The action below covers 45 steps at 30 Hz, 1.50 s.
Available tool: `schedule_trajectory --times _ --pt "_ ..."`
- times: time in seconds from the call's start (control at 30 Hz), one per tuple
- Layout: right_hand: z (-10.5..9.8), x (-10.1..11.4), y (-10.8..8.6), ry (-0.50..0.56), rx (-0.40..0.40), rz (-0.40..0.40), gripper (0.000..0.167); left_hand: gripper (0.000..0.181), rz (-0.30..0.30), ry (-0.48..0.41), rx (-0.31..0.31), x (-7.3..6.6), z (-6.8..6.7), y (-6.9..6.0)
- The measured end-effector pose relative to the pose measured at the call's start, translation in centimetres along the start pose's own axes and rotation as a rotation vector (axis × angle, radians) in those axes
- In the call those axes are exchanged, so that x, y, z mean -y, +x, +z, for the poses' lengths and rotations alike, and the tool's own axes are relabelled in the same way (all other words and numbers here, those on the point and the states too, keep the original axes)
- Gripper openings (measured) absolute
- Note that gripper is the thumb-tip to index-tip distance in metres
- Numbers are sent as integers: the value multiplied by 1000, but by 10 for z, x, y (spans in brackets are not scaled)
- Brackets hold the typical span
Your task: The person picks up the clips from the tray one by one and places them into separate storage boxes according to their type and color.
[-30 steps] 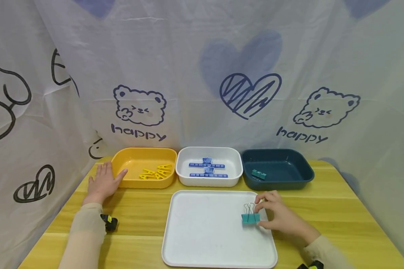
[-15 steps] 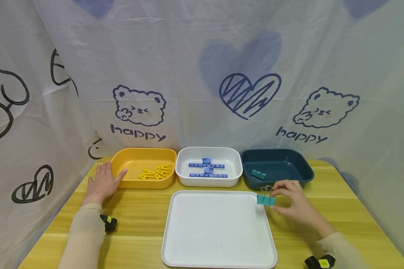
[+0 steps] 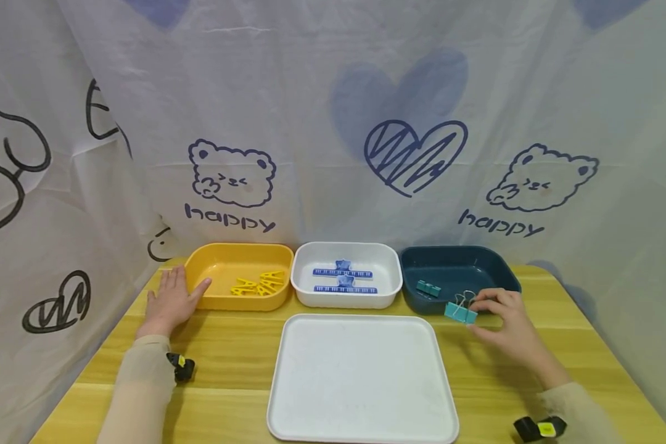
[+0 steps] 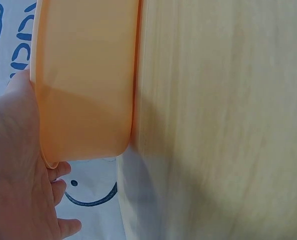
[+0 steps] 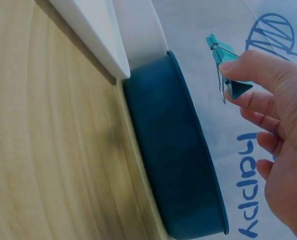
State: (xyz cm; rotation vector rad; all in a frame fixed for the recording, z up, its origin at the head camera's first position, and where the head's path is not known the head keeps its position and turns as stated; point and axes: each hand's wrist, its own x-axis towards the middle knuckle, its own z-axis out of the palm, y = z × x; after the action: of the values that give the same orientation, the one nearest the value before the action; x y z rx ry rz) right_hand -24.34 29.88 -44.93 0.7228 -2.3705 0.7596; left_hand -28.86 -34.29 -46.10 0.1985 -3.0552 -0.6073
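Note:
A teal binder clip (image 3: 460, 312) with wire handles is pinched between the thumb and fingers of my right hand (image 3: 505, 324). In the head view it hangs over the front rim of the dark blue bin (image 3: 491, 296); the right wrist view shows the clip (image 5: 228, 67) raised above that bin's wall (image 5: 173, 145). Another teal binder clip (image 3: 428, 288) lies inside the bin. My left hand (image 3: 172, 301) rests against the left end of the yellow bin (image 3: 238, 303), its fingers spread and straight. From the left wrist, the palm (image 4: 13, 160) touches the bin's rim.
Several yellow clothespin-like clips (image 3: 258, 285) lie in the yellow bin. Two blue-and-white piano-patterned clips (image 3: 344, 288) lie in the white bin (image 3: 345, 300) between the other bins. A flat white tray (image 3: 362, 379) sits in front on the wooden table (image 3: 222, 370). A printed curtain (image 3: 322, 203) hangs behind.
My right hand has lifted the binder clip off the white tray and carried it right and away from me, to the dark blue bin's front rim. The left hand has stayed in place.

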Motion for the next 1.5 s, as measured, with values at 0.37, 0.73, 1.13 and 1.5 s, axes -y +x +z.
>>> schedule_trajectory --times 0.37,0.73,1.13,1.5 --pt "2 -14 9 -9 -30 82 25 106 -7 9 10 -5 -2 -2" --pt "6 -31 19 -34 -7 211 23 104 -6 15 0 -8 -4 -3" --pt "15 -48 34 -89 41 278 25 104 -5 14 5 -4 -3 -2" --pt "22 -60 53 -118 147 362 33 105 -1 14 -1 -2 -2 -1"
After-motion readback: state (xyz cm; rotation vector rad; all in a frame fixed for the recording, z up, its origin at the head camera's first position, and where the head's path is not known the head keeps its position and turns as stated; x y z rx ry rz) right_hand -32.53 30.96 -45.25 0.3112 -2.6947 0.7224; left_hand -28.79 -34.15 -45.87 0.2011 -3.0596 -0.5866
